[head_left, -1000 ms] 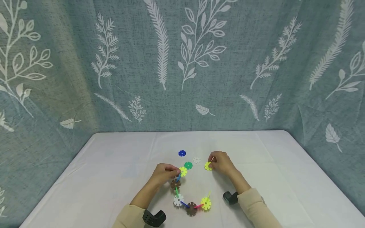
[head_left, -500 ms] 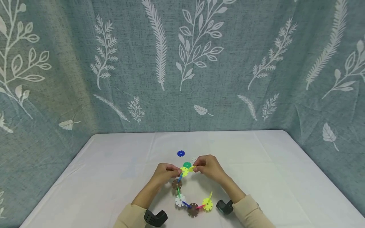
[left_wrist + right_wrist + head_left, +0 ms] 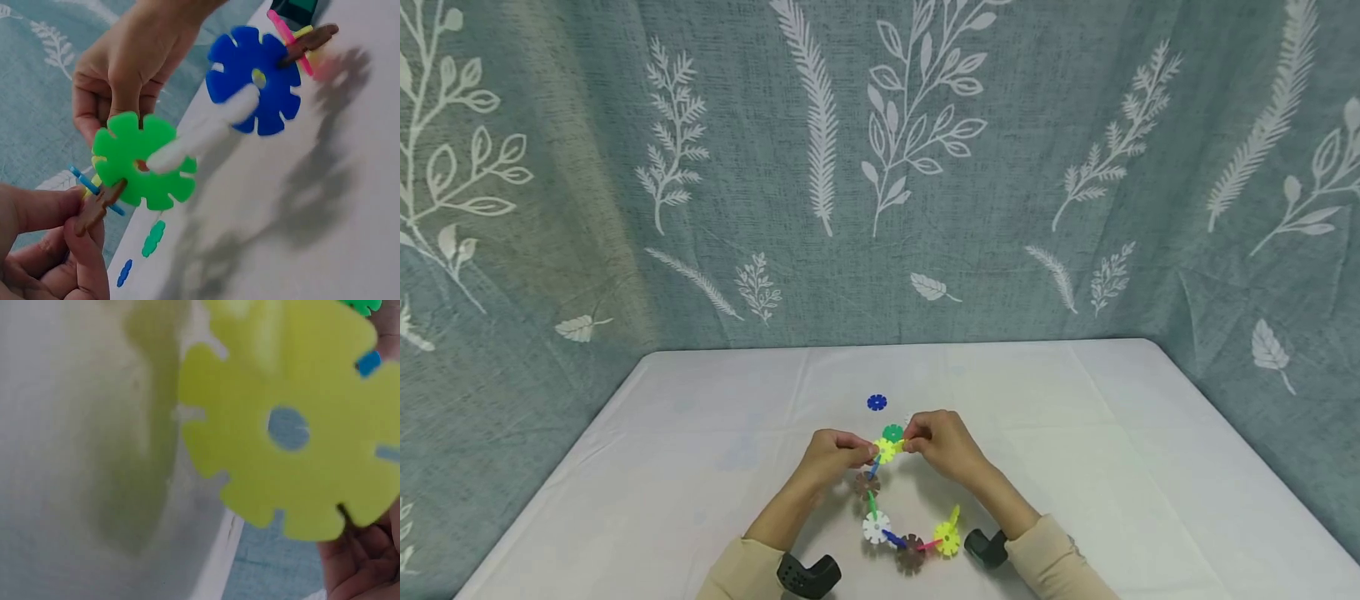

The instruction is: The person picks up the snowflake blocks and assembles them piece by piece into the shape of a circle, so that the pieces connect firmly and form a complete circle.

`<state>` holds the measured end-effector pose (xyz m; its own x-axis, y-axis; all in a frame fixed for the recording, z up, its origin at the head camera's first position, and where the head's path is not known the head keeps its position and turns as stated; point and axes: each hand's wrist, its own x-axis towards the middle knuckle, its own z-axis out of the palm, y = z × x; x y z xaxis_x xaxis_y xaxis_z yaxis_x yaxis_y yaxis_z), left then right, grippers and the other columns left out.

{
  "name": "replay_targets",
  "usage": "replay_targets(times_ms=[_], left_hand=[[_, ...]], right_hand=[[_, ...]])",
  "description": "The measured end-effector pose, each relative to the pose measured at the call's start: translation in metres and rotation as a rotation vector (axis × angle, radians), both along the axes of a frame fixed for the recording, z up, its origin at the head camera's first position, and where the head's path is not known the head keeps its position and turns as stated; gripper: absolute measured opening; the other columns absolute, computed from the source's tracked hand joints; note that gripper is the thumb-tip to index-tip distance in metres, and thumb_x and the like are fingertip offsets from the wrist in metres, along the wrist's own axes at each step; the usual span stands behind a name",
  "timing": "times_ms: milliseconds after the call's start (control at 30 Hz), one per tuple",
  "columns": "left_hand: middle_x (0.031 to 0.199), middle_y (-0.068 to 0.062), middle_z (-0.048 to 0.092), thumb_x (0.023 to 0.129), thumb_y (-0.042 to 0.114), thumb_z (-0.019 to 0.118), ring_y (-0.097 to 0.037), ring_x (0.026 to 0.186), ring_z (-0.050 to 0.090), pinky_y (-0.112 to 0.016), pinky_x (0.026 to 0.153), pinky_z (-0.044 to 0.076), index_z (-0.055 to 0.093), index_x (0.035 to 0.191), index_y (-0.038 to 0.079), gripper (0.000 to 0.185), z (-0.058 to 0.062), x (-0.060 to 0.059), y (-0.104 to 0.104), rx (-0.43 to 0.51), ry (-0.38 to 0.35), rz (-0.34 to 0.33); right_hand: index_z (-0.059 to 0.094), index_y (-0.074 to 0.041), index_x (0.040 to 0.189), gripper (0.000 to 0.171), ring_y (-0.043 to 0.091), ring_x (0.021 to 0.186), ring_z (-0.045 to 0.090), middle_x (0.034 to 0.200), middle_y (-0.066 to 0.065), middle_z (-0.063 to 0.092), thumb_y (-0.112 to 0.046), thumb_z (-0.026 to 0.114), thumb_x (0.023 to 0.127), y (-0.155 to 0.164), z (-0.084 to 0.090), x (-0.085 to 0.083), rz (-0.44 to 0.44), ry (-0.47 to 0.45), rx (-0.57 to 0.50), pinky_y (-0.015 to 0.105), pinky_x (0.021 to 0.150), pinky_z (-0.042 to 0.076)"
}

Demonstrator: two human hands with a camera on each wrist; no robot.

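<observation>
- Your left hand (image 3: 831, 457) pinches the top end of the chain of snowflake discs (image 3: 895, 521), at the yellow disc (image 3: 885, 451) there.
- Your right hand (image 3: 942, 442) meets it from the other side; its fingers are curled and pinch a small yellow piece against that same yellow disc.
- The two hands are very close, almost touching, over the middle of the white table (image 3: 700, 433).
- The chain goes down from your hands toward you: a brown disc (image 3: 867, 484), a white disc (image 3: 876, 527), a second brown one (image 3: 911, 552) and a yellow one (image 3: 947, 537), joined by thin coloured sticks.
- A green disc (image 3: 892, 432) lies just behind your hands, and a blue disc (image 3: 877, 402) lies farther back, apart from them.
- In the right wrist view the yellow disc (image 3: 294, 425) fills the picture, so the fingers are hardly visible there.
</observation>
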<state>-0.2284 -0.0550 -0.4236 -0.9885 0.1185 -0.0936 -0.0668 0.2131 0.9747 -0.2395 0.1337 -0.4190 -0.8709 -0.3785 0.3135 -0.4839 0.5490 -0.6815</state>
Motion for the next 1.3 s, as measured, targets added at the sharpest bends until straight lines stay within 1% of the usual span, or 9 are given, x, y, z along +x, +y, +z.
replay_targets(times_ms=[267, 333, 533, 633, 700, 833, 967, 1200, 1300], left_hand=[[0.071, -0.012, 0.069, 0.078, -0.001, 0.064, -0.011, 0.061, 0.062, -0.026, 0.065, 0.050, 0.066, 0.080, -0.012, 0.012, 0.004, 0.004, 0.006, -0.021, 0.047, 0.036], [0.069, -0.012, 0.068, 0.078, 0.001, 0.066, -0.010, 0.059, 0.060, -0.026, 0.061, 0.050, 0.067, 0.078, -0.009, 0.010, 0.004, 0.005, 0.005, -0.112, 0.108, 0.038], [0.065, 0.000, 0.065, 0.073, 0.019, 0.076, -0.007, 0.058, 0.054, -0.029, 0.062, 0.040, 0.072, 0.076, 0.006, 0.014, 0.006, 0.008, 0.002, -0.530, 0.471, 0.074], [0.065, 0.002, 0.063, 0.069, 0.019, 0.078, -0.009, 0.061, 0.056, -0.031, 0.066, 0.037, 0.072, 0.076, 0.009, 0.014, 0.008, 0.007, 0.005, -0.590, 0.625, 0.050], [0.064, 0.003, 0.062, 0.068, 0.016, 0.078, -0.009, 0.060, 0.055, -0.030, 0.065, 0.038, 0.072, 0.073, 0.009, 0.010, 0.008, 0.006, 0.005, -0.601, 0.667, 0.030], [0.063, 0.002, 0.063, 0.070, 0.011, 0.077, -0.007, 0.058, 0.053, -0.022, 0.059, 0.039, 0.070, 0.068, 0.009, 0.007, 0.006, 0.004, 0.003, -0.593, 0.655, 0.039], [0.066, 0.000, 0.066, 0.070, 0.010, 0.077, -0.007, 0.059, 0.054, -0.018, 0.055, 0.041, 0.070, 0.069, 0.008, 0.006, 0.003, 0.003, -0.003, -0.553, 0.610, 0.088], [0.067, -0.001, 0.067, 0.071, 0.012, 0.077, -0.006, 0.059, 0.056, -0.017, 0.054, 0.043, 0.071, 0.069, 0.008, 0.007, 0.000, 0.001, -0.008, -0.520, 0.557, 0.117], [0.065, -0.001, 0.067, 0.071, 0.012, 0.077, -0.006, 0.058, 0.055, -0.018, 0.054, 0.043, 0.070, 0.068, 0.008, 0.008, -0.001, 0.001, -0.008, -0.532, 0.569, 0.123]], right_hand=[[0.062, -0.007, 0.066, 0.017, 0.008, 0.059, 0.056, 0.066, 0.002, 0.064, 0.006, 0.070, 0.073, -0.009, 0.007, 0.003, 0.005, 0.276, 0.158, 0.017, 0.056, 0.044], [0.062, -0.008, 0.066, 0.017, 0.009, 0.060, 0.057, 0.067, 0.001, 0.064, 0.006, 0.070, 0.073, -0.012, 0.009, 0.002, 0.015, 0.294, 0.222, 0.017, 0.056, 0.045], [0.064, -0.009, 0.071, 0.011, 0.007, 0.062, 0.056, 0.069, 0.000, 0.065, -0.001, 0.069, 0.077, -0.018, 0.012, -0.002, 0.051, 0.139, 0.249, 0.019, 0.057, 0.044], [0.065, -0.007, 0.075, 0.008, 0.005, 0.062, 0.056, 0.071, 0.002, 0.066, 0.000, 0.068, 0.078, -0.016, 0.011, -0.006, 0.085, 0.045, 0.158, 0.018, 0.057, 0.044], [0.066, -0.003, 0.082, 0.006, 0.008, 0.062, 0.059, 0.078, 0.008, 0.068, 0.003, 0.065, 0.080, -0.014, 0.009, -0.010, 0.124, -0.014, 0.075, 0.018, 0.057, 0.046], [0.067, 0.001, 0.101, 0.021, 0.018, 0.061, 0.064, 0.096, 0.018, 0.062, 0.006, 0.061, 0.081, -0.007, 0.007, -0.022, 0.031, -0.073, -0.024, 0.019, 0.052, 0.045], [0.069, -0.004, 0.105, 0.028, 0.016, 0.069, 0.057, 0.091, 0.016, 0.058, -0.001, 0.069, 0.077, -0.002, 0.001, -0.035, -0.160, -0.092, 0.089, 0.024, 0.059, 0.042], [0.073, -0.011, 0.098, 0.028, 0.021, 0.086, 0.056, 0.099, 0.012, 0.066, -0.011, 0.076, 0.071, -0.010, -0.009, -0.044, -0.144, -0.212, 0.250, 0.037, 0.076, 0.046], [0.073, -0.012, 0.089, 0.024, 0.022, 0.086, 0.056, 0.093, 0.010, 0.061, -0.014, 0.080, 0.065, -0.014, -0.009, -0.043, -0.168, -0.182, 0.287, 0.039, 0.074, 0.046]])
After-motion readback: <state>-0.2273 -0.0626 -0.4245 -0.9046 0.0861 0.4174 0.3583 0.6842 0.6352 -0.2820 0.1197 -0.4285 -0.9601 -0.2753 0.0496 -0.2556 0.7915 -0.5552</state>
